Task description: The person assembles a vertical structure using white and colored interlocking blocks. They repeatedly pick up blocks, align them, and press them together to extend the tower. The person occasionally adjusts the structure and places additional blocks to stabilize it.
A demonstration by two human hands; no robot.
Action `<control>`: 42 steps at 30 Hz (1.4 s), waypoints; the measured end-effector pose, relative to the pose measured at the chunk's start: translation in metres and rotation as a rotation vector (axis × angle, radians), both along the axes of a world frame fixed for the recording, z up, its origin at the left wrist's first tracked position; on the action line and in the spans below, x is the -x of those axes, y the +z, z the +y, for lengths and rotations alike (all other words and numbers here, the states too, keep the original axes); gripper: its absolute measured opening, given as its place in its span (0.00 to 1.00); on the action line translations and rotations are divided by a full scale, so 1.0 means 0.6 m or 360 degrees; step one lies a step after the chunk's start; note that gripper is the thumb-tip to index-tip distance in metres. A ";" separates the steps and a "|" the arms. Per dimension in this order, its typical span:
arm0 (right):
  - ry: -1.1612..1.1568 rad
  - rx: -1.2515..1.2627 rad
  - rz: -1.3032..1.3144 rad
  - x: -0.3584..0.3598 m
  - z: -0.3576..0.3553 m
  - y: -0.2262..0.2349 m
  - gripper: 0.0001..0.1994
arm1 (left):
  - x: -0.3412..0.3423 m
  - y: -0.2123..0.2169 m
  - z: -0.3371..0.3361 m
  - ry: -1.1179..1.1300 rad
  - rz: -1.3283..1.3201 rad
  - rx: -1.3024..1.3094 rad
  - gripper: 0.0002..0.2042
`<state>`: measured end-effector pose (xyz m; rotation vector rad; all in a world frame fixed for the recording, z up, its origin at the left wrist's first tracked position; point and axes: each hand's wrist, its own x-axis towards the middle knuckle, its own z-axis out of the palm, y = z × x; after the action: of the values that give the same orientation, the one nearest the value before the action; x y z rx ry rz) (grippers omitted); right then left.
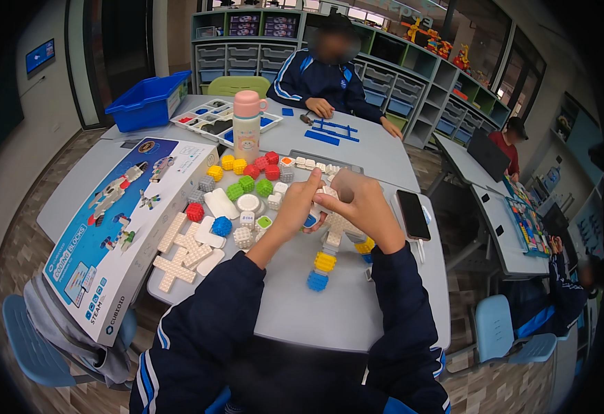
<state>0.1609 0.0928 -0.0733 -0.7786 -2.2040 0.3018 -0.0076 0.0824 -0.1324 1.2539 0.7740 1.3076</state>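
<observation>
Both hands meet over the middle of the table. My left hand [300, 205] and my right hand [363, 204] are closed around a white studded building block [327, 192], mostly hidden by the fingers. A blue patch shows under the left fingers; I cannot tell whether it belongs to that block. Just below the hands is a model built of white, yellow and blue blocks, with a yellow block [325, 261] above a blue block [317, 281] at its near end. Left of the hands lie loose green blocks [235, 191], red blocks [252, 171] and white cross-shaped plates [175, 269].
A large printed box [126, 228] lies along the left. Behind the blocks stands a pink-topped bottle [247, 134], near a sorting tray [209, 121] and blue bin [143, 103]. A phone [413, 215] lies at right. Another person sits opposite, with blue pieces [323, 138] before them.
</observation>
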 end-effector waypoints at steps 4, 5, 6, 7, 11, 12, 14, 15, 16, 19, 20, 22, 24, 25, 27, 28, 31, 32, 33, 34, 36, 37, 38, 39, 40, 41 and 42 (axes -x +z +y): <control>-0.0074 -0.0347 -0.0188 0.002 0.005 -0.013 0.21 | -0.002 -0.011 0.013 0.0248 0.0088 -0.0266 0.29; -0.0062 -0.0466 -0.0203 0.002 0.005 -0.015 0.20 | 0.000 -0.013 0.015 0.0252 0.0081 -0.0333 0.28; -0.0051 -0.0577 -0.0219 0.003 0.005 -0.017 0.18 | 0.004 -0.013 0.014 0.0249 0.0109 -0.0341 0.27; -0.0036 -0.0659 -0.0202 0.004 0.005 -0.018 0.17 | 0.007 -0.013 0.012 0.0262 0.0154 -0.0302 0.26; 0.0014 -0.0816 -0.0154 0.010 0.003 -0.021 0.13 | 0.006 -0.009 0.002 0.0215 0.0049 -0.0325 0.25; 0.0018 -0.0824 -0.0150 0.011 0.003 -0.022 0.13 | 0.005 -0.007 0.001 0.0218 0.0037 -0.0337 0.25; 0.0042 -0.0806 -0.0123 0.010 0.005 -0.027 0.13 | 0.006 -0.005 0.000 0.0176 0.0026 -0.0327 0.25; 0.0038 -0.0790 -0.0122 0.009 0.007 -0.030 0.12 | 0.008 -0.005 0.000 0.0131 0.0026 -0.0305 0.25; 0.0043 -0.0768 -0.0105 0.009 0.010 -0.035 0.12 | 0.009 -0.004 0.001 0.0100 0.0030 -0.0277 0.25; 0.0047 -0.0696 -0.0034 0.009 0.019 -0.047 0.12 | 0.006 -0.002 0.001 0.0120 0.0069 -0.0236 0.25; 0.0063 -0.0682 0.0025 0.009 0.022 -0.050 0.12 | 0.005 -0.001 0.000 0.0067 -0.0080 -0.0126 0.25; 0.0098 -0.0435 0.0261 0.008 0.026 -0.052 0.14 | 0.008 0.006 -0.001 -0.0010 -0.0320 0.0215 0.26; 0.0149 0.0002 0.0624 0.002 0.028 -0.049 0.18 | 0.020 0.014 -0.001 0.0038 -0.0338 0.0085 0.26; 0.0137 0.0191 0.0669 -0.003 0.029 -0.047 0.20 | 0.029 0.019 0.001 0.0059 -0.0350 -0.0002 0.26; 0.0148 0.0498 0.0774 -0.014 0.037 -0.043 0.23 | 0.039 0.019 0.004 0.0069 -0.0389 0.0024 0.24; 0.0070 0.0603 0.0731 -0.020 0.045 -0.042 0.23 | 0.042 0.017 0.008 0.0084 -0.0418 0.0046 0.24; -0.0190 0.0802 0.0502 -0.042 0.080 -0.052 0.22 | 0.048 0.004 0.023 0.0076 -0.0519 0.0154 0.23; -0.0293 0.0795 0.0369 -0.051 0.094 -0.060 0.21 | 0.050 -0.001 0.028 0.0081 -0.0544 0.0229 0.23; -0.0413 0.0768 0.0241 -0.060 0.107 -0.070 0.21 | 0.051 -0.006 0.032 0.0074 -0.0551 0.0220 0.23; -0.0438 0.0788 0.0164 -0.071 0.120 -0.081 0.19 | 0.050 -0.011 0.035 0.0079 -0.0546 0.0248 0.23; -0.0637 0.0861 -0.0021 -0.091 0.141 -0.103 0.17 | 0.048 -0.018 0.039 0.0076 -0.0546 0.0293 0.22; -0.0514 0.0916 -0.0077 -0.100 0.150 -0.111 0.15 | 0.046 -0.020 0.039 0.0069 -0.0548 0.0309 0.22; -0.0500 0.1043 -0.0181 -0.108 0.156 -0.118 0.14 | 0.045 -0.021 0.040 0.0057 -0.0545 0.0346 0.22; -0.0486 0.1172 -0.0284 -0.113 0.160 -0.123 0.14 | 0.045 -0.022 0.040 0.0060 -0.0527 0.0317 0.22; -0.0494 0.1201 -0.0331 -0.116 0.163 -0.126 0.14 | 0.044 -0.023 0.039 0.0056 -0.0506 0.0310 0.22; -0.0503 0.1230 -0.0377 -0.117 0.165 -0.127 0.14 | 0.043 -0.024 0.038 0.0056 -0.0483 0.0312 0.22; -0.0510 0.1258 -0.0423 -0.114 0.165 -0.127 0.14 | 0.043 -0.024 0.038 0.0042 -0.0490 0.0305 0.22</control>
<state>0.2293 0.1917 -0.1493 -1.6521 -2.1317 0.9805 -0.0332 0.1052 -0.1468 0.8674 0.6782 1.3731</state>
